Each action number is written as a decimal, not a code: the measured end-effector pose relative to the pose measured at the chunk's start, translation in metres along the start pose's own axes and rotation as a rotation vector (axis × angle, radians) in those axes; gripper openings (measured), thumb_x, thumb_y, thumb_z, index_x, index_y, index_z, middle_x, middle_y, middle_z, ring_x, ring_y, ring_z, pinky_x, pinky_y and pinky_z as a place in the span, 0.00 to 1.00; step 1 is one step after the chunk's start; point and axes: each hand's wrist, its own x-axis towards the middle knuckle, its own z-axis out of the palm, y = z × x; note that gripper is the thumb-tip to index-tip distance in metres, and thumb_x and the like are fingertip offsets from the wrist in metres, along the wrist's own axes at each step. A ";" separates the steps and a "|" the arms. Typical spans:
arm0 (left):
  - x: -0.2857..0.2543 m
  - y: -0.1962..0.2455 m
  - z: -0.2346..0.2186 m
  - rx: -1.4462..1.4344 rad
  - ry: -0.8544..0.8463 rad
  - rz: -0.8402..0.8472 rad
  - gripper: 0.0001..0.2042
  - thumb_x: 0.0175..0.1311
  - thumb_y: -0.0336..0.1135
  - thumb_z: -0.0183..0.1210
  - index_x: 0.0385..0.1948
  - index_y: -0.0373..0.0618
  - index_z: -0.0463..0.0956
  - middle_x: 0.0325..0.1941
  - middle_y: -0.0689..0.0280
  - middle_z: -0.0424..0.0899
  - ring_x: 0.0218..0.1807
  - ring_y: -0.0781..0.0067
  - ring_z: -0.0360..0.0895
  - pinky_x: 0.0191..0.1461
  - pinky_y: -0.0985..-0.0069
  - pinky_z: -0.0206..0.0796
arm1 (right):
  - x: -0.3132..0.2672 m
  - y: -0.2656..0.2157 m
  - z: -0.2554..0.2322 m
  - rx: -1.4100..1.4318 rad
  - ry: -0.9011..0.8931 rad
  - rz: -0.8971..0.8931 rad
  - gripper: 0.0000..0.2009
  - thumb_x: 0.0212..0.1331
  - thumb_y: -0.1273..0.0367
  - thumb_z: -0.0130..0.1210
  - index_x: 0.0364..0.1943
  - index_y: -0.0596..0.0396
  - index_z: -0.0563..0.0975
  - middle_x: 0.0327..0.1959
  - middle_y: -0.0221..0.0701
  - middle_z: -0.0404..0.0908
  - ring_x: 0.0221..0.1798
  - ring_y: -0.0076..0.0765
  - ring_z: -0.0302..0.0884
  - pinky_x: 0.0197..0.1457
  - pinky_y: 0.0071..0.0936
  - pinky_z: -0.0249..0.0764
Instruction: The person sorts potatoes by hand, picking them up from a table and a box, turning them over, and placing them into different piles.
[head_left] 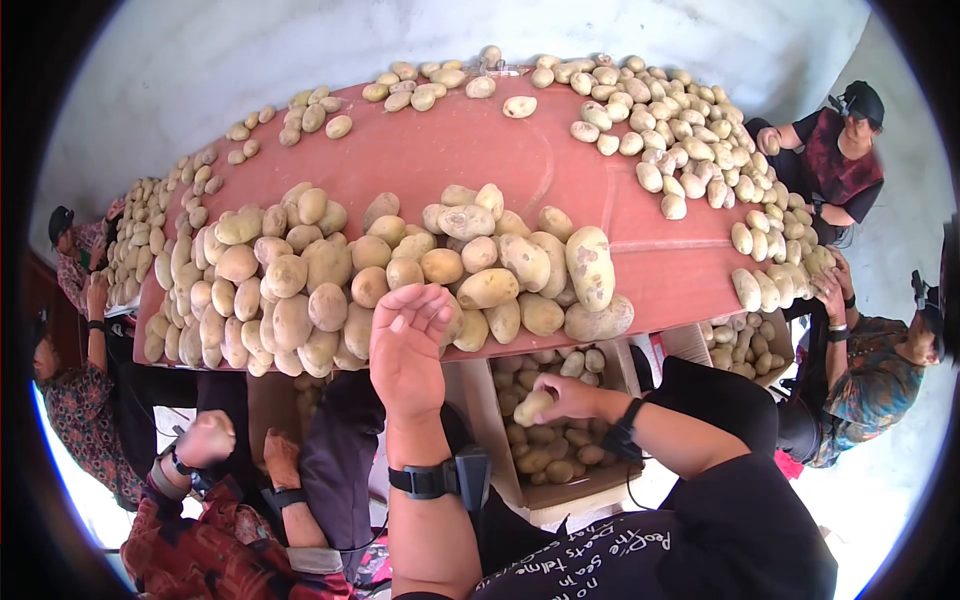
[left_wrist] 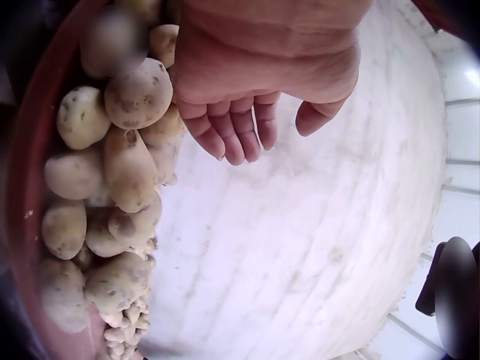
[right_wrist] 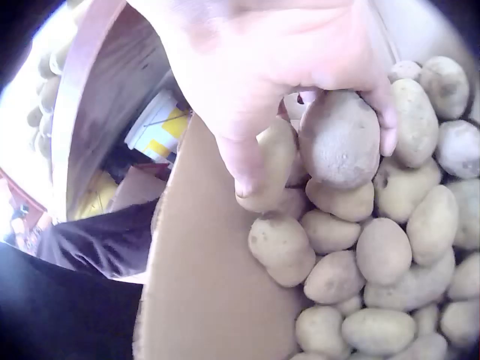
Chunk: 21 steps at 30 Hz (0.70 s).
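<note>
My right hand (head_left: 572, 398) grips a potato (head_left: 535, 407) over a cardboard box (head_left: 488, 440) below the table's front edge. In the right wrist view the fingers curl over a round potato (right_wrist: 341, 141), and the thumb overlaps a second, paler potato (right_wrist: 274, 166). Many potatoes fill the box beneath. My left hand (head_left: 410, 350) is raised at the front of the potato heap (head_left: 330, 265), palm towards me, fingers loosely bent and holding nothing. Seen from the left wrist, that hand (left_wrist: 262, 82) hangs beside several potatoes (left_wrist: 127, 169) along the red table edge.
The red table (head_left: 480, 140) carries more potatoes (head_left: 690, 130) along its far and right sides. Another box of potatoes (head_left: 745, 345) stands to the right under the edge. A person (head_left: 230, 530) sits close on my left; others sit around the table. A bucket (right_wrist: 157, 127) stands beyond the box.
</note>
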 end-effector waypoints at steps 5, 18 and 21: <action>-0.002 -0.001 0.000 -0.025 -0.004 0.016 0.19 0.68 0.38 0.47 0.55 0.35 0.67 0.56 0.52 0.78 0.59 0.58 0.76 0.64 0.64 0.68 | -0.082 -0.131 -0.051 0.176 -0.251 -0.338 0.28 0.47 0.67 0.73 0.52 0.52 0.71 0.51 0.29 0.75 0.57 0.29 0.71 0.63 0.29 0.67; 0.002 -0.002 0.007 -0.030 0.076 0.004 0.17 0.66 0.35 0.46 0.53 0.35 0.69 0.53 0.53 0.79 0.56 0.60 0.77 0.62 0.66 0.70 | 0.025 -0.275 -0.244 0.147 0.297 -0.146 0.31 0.52 0.58 0.70 0.56 0.52 0.66 0.53 0.34 0.72 0.54 0.32 0.73 0.52 0.35 0.76; 0.005 -0.001 0.009 -0.017 0.088 -0.007 0.17 0.66 0.35 0.46 0.53 0.35 0.69 0.52 0.53 0.79 0.56 0.60 0.77 0.62 0.66 0.70 | 0.061 -0.271 -0.252 0.125 0.334 -0.075 0.32 0.53 0.59 0.70 0.58 0.56 0.65 0.56 0.37 0.71 0.56 0.37 0.73 0.50 0.45 0.77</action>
